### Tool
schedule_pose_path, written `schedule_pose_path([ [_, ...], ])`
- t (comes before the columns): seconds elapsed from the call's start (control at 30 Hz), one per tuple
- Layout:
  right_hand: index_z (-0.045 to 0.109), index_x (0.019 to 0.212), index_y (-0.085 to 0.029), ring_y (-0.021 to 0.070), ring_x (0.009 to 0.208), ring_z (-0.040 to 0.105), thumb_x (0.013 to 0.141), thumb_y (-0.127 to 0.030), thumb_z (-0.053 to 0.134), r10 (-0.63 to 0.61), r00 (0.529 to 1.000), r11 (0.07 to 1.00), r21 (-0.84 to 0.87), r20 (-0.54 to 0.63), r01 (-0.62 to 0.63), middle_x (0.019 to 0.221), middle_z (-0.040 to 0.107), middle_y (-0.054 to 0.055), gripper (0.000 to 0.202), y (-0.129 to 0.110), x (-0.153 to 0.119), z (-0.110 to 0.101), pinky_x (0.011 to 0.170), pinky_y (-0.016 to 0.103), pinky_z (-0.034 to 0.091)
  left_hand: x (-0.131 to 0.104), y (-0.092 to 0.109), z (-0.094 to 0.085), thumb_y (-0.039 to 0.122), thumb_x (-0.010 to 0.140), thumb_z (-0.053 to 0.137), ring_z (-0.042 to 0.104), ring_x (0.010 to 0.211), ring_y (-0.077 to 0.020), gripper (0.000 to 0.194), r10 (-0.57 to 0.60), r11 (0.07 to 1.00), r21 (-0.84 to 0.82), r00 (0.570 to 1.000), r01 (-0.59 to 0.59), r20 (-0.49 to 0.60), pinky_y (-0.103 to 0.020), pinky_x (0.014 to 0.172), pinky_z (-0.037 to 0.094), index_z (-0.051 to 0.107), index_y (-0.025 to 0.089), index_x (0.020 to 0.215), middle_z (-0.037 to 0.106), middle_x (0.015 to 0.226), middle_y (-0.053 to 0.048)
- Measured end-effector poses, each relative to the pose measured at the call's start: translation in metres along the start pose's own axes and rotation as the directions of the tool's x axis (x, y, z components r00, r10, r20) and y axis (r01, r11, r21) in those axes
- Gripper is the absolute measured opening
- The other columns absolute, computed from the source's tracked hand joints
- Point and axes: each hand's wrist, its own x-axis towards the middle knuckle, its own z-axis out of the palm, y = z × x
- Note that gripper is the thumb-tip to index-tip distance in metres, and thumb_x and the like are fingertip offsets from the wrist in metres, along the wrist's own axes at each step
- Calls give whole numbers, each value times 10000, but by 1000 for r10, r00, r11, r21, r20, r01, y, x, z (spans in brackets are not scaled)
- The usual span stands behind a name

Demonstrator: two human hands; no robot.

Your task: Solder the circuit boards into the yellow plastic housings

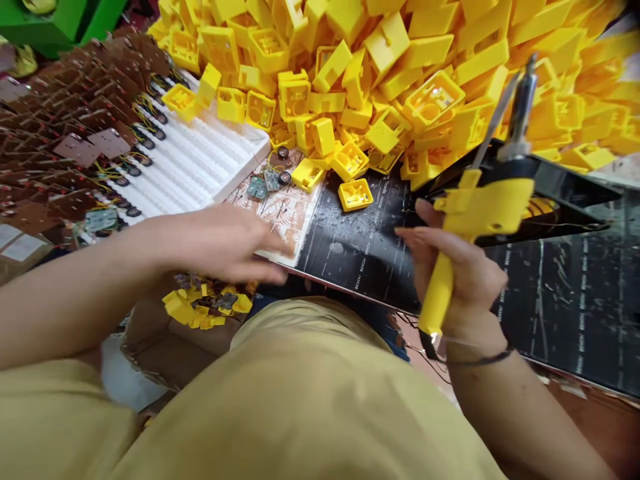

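Note:
In my right hand (463, 280) I have a yellow soldering gun (487, 207), fingers wrapped about its handle and its metal tip pointing up and away. A black stand (575, 183) lies behind the gun. My left hand (235, 240), somewhat blurred, hovers over the table's near edge with its fingers stretched out and nothing seen in them. Beyond that hand lie a small green circuit board (257, 188) and a small round black speaker (284, 178) with wires. A single yellow plastic housing (356, 195), its hollow side up, rests on the black mat between my hands.
A large heap of yellow housings (390, 40) covers the back of the table. At left, rows of brown circuit boards (75, 113) with wired speakers stand on a white foam sheet (200, 160). Below the edge is a cardboard box (155, 340) by yellow scraps (190, 310). The black mat (540, 300) extends right.

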Motion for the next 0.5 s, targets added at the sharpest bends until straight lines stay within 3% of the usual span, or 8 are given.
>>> schedule_pose_path([
  [0.03, 632, 1142, -278, 224, 1027, 722, 890, -270, 723, -30, 1000, 1000, 0, 2, 30, 1210, 709, 22, 269, 1, 8, 8, 750, 299, 629, 16, -6, 3, 464, 961, 494, 669, 805, -204, 364, -28, 999, 39, 1000, 28, -14, -311, 779, 499, 709, 293, 1199, 751, 974, -51],
  [0.1, 591, 1189, -255, 248, 1092, 697, 860, -356, 763, -82, 997, 997, 3, 13, 82, 1225, 688, 61, 385, 5, 23, 27, 760, 317, 630, 59, -16, 12, 321, 956, 483, 626, 1130, -306, 471, -162, 975, 111, 959, 191, -232, -416, 928, 492, 576, 199, 1401, 654, 1295, -160],
  [0.13, 583, 1188, -245, 244, 1042, 708, 860, -396, 762, -101, 995, 995, -6, 22, 101, 1168, 699, 64, 403, 7, 30, 39, 780, 336, 628, 81, -19, 18, 275, 931, 511, 548, 1270, -351, 556, -193, 965, 118, 939, 234, -283, -458, 990, 471, 495, 168, 1477, 561, 1429, -195],
  [0.2, 577, 1180, -218, 259, 1000, 705, 860, -470, 746, -112, 993, 993, -42, 26, 113, 1097, 698, 82, 441, 15, 40, 62, 836, 392, 615, 121, -24, 30, 215, 892, 537, 442, 1383, -387, 653, -216, 959, 104, 917, 264, -336, -515, 1024, 448, 415, 182, 1533, 444, 1552, -189],
  [0.27, 558, 1196, -208, 272, 1041, 687, 894, -496, 690, -115, 993, 990, -74, 36, 117, 1113, 683, 102, 438, 24, 46, 80, 861, 407, 601, 146, -28, 39, 175, 892, 506, 407, 1411, -404, 657, -241, 950, 111, 909, 293, -339, -554, 992, 452, 406, 225, 1540, 391, 1604, -153],
  [0.37, 529, 1223, -217, 250, 1008, 692, 943, -414, 613, -119, 991, 987, -104, 67, 125, 1100, 676, 92, 352, 28, 47, 86, 827, 376, 596, 151, -35, 41, 145, 909, 463, 501, 1337, -375, 612, -229, 951, 122, 914, 284, -336, -545, 959, 458, 448, 257, 1511, 450, 1577, -117],
  [0.5, 515, 1224, -241, 233, 1079, 675, 926, -275, 608, -154, 980, 980, -107, 129, 168, 1110, 681, 61, 314, 8, 33, 50, 887, 360, 581, 115, -36, 41, 155, 927, 449, 592, 1208, -318, 518, -78, 979, 150, 929, 140, -361, -548, 1024, 403, 536, 239, 1431, 592, 1453, -114],
])
